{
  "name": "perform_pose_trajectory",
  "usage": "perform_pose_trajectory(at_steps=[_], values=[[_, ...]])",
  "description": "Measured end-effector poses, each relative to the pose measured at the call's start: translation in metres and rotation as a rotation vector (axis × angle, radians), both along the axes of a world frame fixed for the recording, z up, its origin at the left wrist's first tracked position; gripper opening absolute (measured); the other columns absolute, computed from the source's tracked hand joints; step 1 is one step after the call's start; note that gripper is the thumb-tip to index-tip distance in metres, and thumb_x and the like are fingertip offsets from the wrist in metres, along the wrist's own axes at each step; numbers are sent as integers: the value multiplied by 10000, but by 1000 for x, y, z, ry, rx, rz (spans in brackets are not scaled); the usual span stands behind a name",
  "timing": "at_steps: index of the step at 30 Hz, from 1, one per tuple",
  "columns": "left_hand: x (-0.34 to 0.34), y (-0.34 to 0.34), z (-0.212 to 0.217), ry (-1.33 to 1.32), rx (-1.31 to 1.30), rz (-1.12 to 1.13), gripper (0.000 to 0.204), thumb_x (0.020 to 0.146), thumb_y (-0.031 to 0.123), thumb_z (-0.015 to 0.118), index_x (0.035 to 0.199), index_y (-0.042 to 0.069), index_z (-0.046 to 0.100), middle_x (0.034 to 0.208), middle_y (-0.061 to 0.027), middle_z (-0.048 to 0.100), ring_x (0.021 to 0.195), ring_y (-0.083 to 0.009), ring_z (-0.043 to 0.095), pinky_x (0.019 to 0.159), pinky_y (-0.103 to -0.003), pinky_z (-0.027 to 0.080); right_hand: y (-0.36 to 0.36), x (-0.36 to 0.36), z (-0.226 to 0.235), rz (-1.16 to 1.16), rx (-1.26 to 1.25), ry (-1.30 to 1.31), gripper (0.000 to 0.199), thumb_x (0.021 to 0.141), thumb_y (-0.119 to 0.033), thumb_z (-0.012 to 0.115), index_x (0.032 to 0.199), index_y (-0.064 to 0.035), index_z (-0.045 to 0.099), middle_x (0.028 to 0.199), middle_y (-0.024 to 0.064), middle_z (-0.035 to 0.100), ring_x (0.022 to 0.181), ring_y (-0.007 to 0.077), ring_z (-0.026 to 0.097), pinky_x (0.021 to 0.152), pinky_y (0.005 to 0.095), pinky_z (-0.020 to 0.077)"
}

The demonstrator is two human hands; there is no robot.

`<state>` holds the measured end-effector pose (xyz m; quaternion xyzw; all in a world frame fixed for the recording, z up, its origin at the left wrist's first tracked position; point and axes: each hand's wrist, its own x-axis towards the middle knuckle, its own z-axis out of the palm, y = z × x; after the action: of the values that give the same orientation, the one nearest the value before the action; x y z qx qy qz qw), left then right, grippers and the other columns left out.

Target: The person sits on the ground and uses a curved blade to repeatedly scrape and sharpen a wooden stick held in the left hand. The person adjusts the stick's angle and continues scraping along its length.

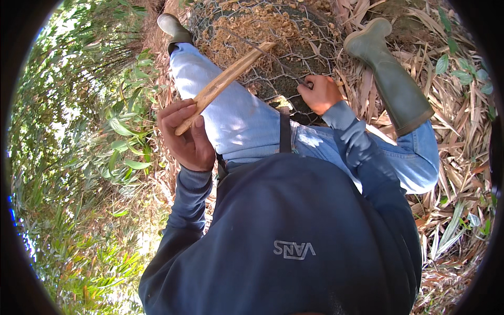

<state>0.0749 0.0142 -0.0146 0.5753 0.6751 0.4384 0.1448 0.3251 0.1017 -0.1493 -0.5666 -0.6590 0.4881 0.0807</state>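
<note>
My left hand (184,134) is closed round the lower end of a pale, split wooden stick (226,79). The stick slants up and to the right over my left thigh, and its far end lies above a mound wrapped in wire mesh (262,86). At the mound's near right side, my right hand (320,94) is closed in a pinch. A thin dark strand (286,68), wire or rod, runs across the mesh to those fingers, and its end is partly hidden by them. Brown crumbly material (247,29) covers the mound's top.
My legs in blue jeans (236,121) straddle the mound. A green rubber boot (388,76) rests on dry leaf litter (457,173) at the right; the other boot (173,29) is at the far left. Leafy green plants (126,136) grow close on the left.
</note>
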Motion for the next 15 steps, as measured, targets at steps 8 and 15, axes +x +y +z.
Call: perform_pose_trajectory(at_steps=[8, 15], values=[[-5, -2, 0, 29, -26, -50, 144, 953, 78, 524, 1039, -37, 519, 1057, -181, 527, 982, -233, 561, 873, -340, 497, 0, 3, -23, -18, 7, -100, 357, 794, -332, 611, 823, 17, 681, 680, 251, 615, 685, 419, 626, 651, 453, 488], [-5, 4, -3, -45, -3, -25, 132, 962, 51, 482, 1042, -52, 505, 1072, -174, 514, 993, -224, 561, 896, -357, 529, 1, 12, -33, -60, -33, -166, 370, 794, -345, 617, 881, 5, 700, 654, 234, 611, 664, 380, 639, 635, 437, 485]])
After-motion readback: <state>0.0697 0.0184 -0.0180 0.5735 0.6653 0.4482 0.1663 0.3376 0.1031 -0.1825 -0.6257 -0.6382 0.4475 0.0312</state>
